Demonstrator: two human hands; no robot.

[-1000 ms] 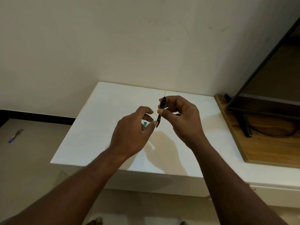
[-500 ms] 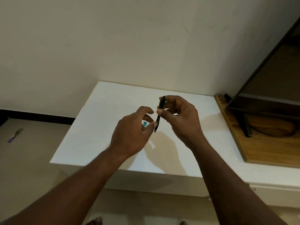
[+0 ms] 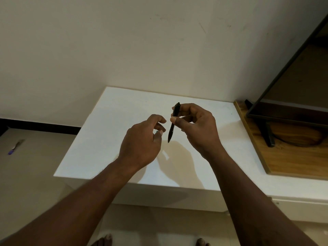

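Note:
My right hand pinches a black pen between thumb and fingers. The pen stands nearly upright, tip down, above the white table. Just left of it is my left hand, with its fingers curled. A sliver of a small teal piece shows between those fingers, and most of it is hidden. The two hands are a short gap apart and do not touch.
A wooden board lies at the table's right, with a dark screen on a black stand on it. A wall runs behind the table. On the floor at the left lies a small purple-handled object. My feet show at the bottom edge.
The thin rod that stuck out above the pen's top a second ago is gone from view. The pen now reaches lower and shows its tip. Both hands have barely moved.

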